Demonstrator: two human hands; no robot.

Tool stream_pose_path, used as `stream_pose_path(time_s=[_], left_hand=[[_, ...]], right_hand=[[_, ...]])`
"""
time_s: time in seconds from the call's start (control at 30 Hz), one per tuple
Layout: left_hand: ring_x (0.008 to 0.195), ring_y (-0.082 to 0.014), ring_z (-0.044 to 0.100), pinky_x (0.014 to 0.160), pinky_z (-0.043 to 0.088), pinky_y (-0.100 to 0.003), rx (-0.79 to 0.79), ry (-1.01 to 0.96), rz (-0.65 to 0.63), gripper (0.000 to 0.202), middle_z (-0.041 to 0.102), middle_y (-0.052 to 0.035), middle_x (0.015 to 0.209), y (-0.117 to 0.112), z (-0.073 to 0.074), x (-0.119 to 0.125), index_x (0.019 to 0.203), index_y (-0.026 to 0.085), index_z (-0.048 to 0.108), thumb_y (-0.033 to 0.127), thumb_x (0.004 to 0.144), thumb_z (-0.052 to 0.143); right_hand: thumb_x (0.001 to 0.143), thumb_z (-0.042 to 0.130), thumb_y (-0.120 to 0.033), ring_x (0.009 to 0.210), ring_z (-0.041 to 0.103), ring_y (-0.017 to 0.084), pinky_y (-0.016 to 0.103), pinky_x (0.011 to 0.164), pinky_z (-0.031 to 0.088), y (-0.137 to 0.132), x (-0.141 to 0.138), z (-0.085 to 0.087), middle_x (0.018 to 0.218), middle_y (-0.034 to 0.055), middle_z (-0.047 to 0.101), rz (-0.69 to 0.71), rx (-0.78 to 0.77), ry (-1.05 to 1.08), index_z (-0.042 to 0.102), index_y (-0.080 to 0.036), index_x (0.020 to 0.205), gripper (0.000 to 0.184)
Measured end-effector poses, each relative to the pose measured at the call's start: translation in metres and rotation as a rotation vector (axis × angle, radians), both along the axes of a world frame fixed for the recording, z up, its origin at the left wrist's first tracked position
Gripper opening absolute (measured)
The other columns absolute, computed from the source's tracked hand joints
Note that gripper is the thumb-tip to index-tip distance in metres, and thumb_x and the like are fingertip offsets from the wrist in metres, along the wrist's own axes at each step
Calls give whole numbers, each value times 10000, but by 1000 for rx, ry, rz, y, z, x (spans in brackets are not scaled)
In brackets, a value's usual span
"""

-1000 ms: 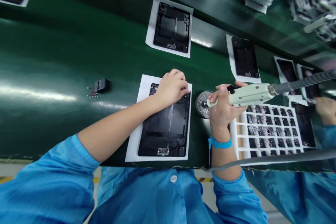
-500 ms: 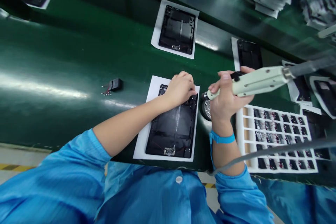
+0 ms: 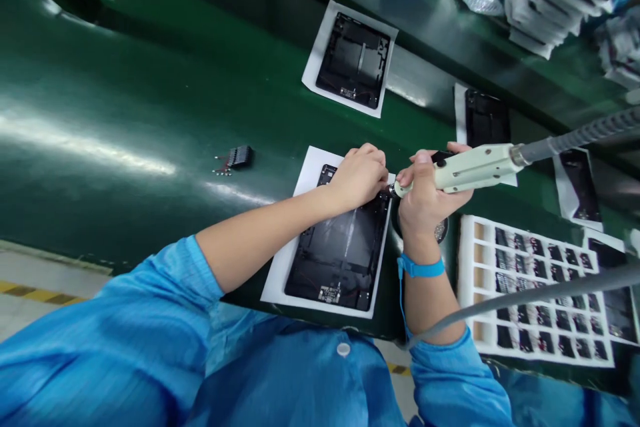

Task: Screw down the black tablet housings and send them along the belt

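Note:
An opened black tablet housing (image 3: 333, 260) lies on a white sheet (image 3: 280, 273) in front of me, a small circuit board at its near end. My left hand (image 3: 361, 177) rests over its far right corner. Those fingers are curled and pressed together at the edge; what they pinch, if anything, is hidden. My right hand (image 3: 425, 203) is wrapped round a pale electric screwdriver (image 3: 473, 168), held nearly level. Its nose meets the housing's far right edge beside my left fingertips; the bit's very tip cannot be made out. A round dish (image 3: 441, 230) shows partly behind my right wrist.
A white divided tray (image 3: 467, 280) of small black parts with wires stands at right. One bunch of such parts (image 3: 241, 157) lies at left. Another tablet housing (image 3: 353, 60) is farther back. A grey cable (image 3: 525, 297) crosses over the tray. Stacked sheets (image 3: 540, 7) fill the shelf.
My right hand has brought the screwdriver's nose leftward to the housing's edge by my left fingers. My left hand stays at that corner. The whole view has shifted slightly.

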State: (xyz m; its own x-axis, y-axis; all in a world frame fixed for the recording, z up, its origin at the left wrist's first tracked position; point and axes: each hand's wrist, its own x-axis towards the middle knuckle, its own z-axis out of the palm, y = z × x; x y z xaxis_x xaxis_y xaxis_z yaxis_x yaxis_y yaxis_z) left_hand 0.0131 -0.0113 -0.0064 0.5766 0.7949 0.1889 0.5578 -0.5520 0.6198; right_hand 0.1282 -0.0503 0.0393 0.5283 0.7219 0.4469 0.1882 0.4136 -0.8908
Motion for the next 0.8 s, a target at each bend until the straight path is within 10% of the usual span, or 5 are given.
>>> stream_pose_path(time_s=[0.27, 0.4, 0.53, 0.67, 0.8], left_hand=[[1268, -342, 687, 1074, 569, -483, 51, 88, -58, 190, 787, -165, 1224, -7, 7, -7, 1026, 135, 877, 211, 1097, 718], [1276, -318, 717, 1180, 585, -482, 4, -133, 86, 92, 780, -157, 1245, -45, 14, -71, 1023, 167, 860, 242, 1044, 811], [1242, -276, 780, 1083, 647, -429, -449, -448, 414, 315, 795, -124, 1362, -106, 29, -151, 1205, 233, 832, 361, 927, 912], [742, -219, 780, 721, 618, -326, -982, -411, 585, 398, 838, -56, 881, -154, 39, -176, 1134, 205, 808, 485, 867, 905], [552, -169, 572, 574, 383, -302, -875, -90, 479, 350, 632, 10, 602, -173, 42, -161, 676, 220, 671, 439, 887, 845]], right_hand=[[795, 888, -336, 440, 574, 93, 285, 496, 543, -2, -3, 10, 757, -84, 726, 21, -71, 25, 638, -230, 1124, 427], [785, 900, -297, 462, 582, 110, 304, 481, 534, -19, 20, 24, 794, -66, 755, -24, 0, 69, 649, -244, 1143, 440], [682, 946, -369, 407, 529, 166, 407, 413, 492, -43, 51, 12, 726, -35, 739, -202, 124, -45, 700, -285, 1071, 468], [695, 932, -343, 422, 564, 233, 510, 439, 524, -55, 60, -1, 739, 26, 753, -247, 34, -110, 760, -322, 1044, 389], [709, 953, -342, 447, 603, 264, 540, 496, 564, -59, 57, 1, 731, 36, 746, -213, 20, -148, 768, -292, 1071, 410]])
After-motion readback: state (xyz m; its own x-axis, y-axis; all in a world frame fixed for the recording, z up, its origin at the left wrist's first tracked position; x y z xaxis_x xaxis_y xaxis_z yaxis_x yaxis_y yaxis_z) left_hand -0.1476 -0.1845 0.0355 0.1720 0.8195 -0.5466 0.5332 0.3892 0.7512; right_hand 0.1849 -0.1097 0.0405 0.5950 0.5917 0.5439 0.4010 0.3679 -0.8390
